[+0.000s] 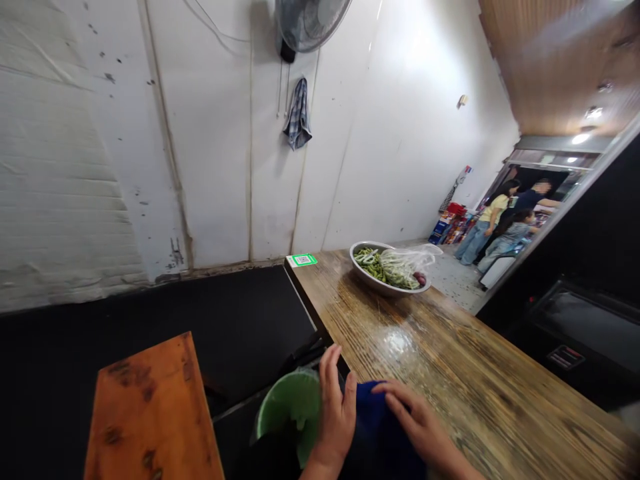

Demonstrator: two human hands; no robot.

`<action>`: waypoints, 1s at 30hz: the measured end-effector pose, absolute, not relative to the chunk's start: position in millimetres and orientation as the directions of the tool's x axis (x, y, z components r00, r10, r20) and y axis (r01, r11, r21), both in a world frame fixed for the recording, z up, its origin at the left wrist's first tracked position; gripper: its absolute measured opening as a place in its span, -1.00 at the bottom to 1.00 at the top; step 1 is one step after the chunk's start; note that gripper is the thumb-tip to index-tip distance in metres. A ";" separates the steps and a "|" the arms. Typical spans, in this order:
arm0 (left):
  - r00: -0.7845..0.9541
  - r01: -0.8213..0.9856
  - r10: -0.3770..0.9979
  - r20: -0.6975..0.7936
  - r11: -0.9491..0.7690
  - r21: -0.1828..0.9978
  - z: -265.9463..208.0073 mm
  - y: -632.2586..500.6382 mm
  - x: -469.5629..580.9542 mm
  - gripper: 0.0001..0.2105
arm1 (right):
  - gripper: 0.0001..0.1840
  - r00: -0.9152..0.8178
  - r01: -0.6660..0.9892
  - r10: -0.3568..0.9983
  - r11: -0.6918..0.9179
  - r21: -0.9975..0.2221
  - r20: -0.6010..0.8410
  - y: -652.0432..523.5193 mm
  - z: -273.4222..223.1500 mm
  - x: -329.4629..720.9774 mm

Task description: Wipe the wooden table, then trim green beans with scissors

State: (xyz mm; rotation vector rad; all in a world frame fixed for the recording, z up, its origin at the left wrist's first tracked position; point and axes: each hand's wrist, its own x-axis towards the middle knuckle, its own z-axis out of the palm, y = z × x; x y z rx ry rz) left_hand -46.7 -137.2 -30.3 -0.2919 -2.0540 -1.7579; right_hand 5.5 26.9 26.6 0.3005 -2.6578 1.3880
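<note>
My left hand (336, 413) is raised near the table's left edge, fingers stretched out and thumb apart, with nothing visible in it. To its right, my right hand (423, 423) has its fingers extended over a dark blue cloth (370, 403), at or touching its upper edge. Whether that cloth is a garment or a loose piece, I cannot tell. Just left of my left hand stands a green bin (285, 400) with a clear plastic liner. A metal bowl (385, 288) on the wooden table (450, 360) holds green bean pods, a clear plastic bag and something dark red.
An orange-brown wooden stool or bench top (150, 413) is at lower left. A green QR-code card (302, 260) lies at the table's far corner. On the wall hang a fan (313, 23) and a checked cloth (299, 117). Several people (493, 220) stand near the doorway.
</note>
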 end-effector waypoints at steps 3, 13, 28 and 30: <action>-0.925 0.377 0.059 0.375 0.010 0.926 -30.3 -119.7 -35.3 -0.50 | -0.55 -0.981 -0.117 0.099 0.400 -0.909 0.169 15.8 47.9 -0.9; -0.972 0.197 -0.166 0.164 -0.206 0.959 15.5 -156.2 -121.0 -0.53 | -0.48 -0.974 -0.194 0.054 0.284 -0.939 0.218 -1.9 24.2 -41.1; -0.943 0.035 -0.281 0.178 0.448 0.894 1.4 -180.0 -342.4 -0.34 | -0.57 -0.906 -0.343 -0.008 0.599 -0.724 0.422 -3.5 -17.9 -70.1; -0.947 -0.034 -0.289 0.139 0.521 0.853 -4.3 -183.6 -356.4 -0.35 | -0.53 -0.885 -0.355 0.013 0.628 -0.692 0.465 -1.8 -30.1 -78.7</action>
